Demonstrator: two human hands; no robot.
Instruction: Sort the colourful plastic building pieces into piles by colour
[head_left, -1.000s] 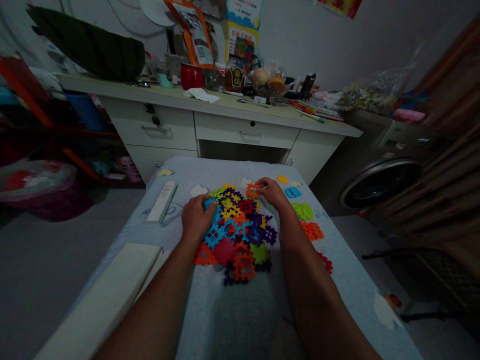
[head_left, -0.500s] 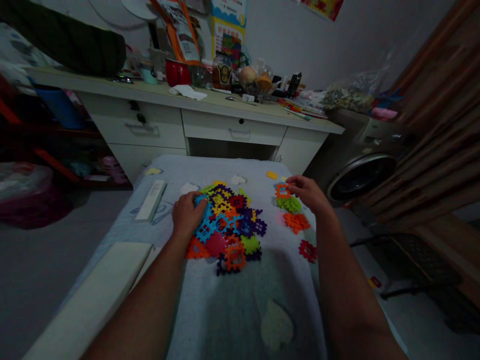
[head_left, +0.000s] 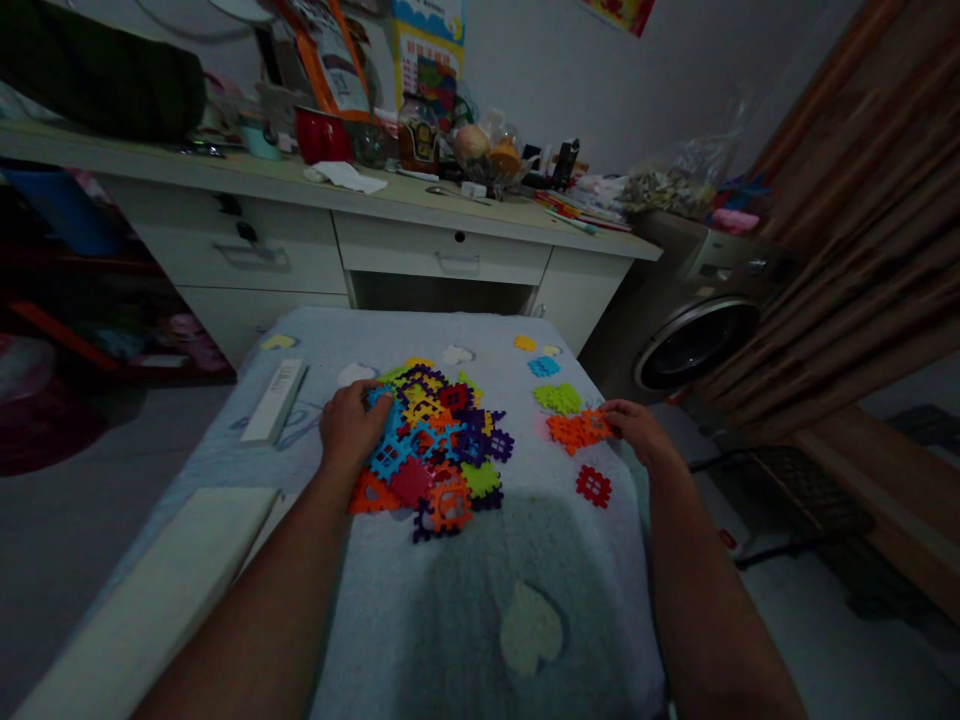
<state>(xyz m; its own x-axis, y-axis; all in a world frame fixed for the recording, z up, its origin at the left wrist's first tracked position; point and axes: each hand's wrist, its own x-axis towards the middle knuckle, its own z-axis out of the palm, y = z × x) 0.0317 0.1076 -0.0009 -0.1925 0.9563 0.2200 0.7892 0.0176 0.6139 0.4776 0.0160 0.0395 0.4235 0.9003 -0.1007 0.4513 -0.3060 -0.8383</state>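
Observation:
A heap of coloured interlocking plastic tiles (head_left: 439, 445) lies on a light blue cloth-covered table (head_left: 465, 600). My left hand (head_left: 349, 428) rests on the heap's left side, fingers curled over a blue tile. My right hand (head_left: 636, 428) is at the table's right edge, its fingers closed on an orange tile at the small orange stack (head_left: 574, 430). Sorted beside it lie a green stack (head_left: 557, 398), a blue tile (head_left: 543, 366), small yellow tiles (head_left: 525, 343) and a single red tile (head_left: 593, 485).
A white box (head_left: 274, 400) lies at the table's left, a long white board (head_left: 142, 600) at its near left corner. Behind stands a cluttered white desk with drawers (head_left: 442, 262). A washing machine (head_left: 694, 340) and a wooden wall are to the right.
My right hand took an orange tile from the heap's far side, carried it right and brought it down onto the orange stack. The left hand stayed on the heap. The camera turned right.

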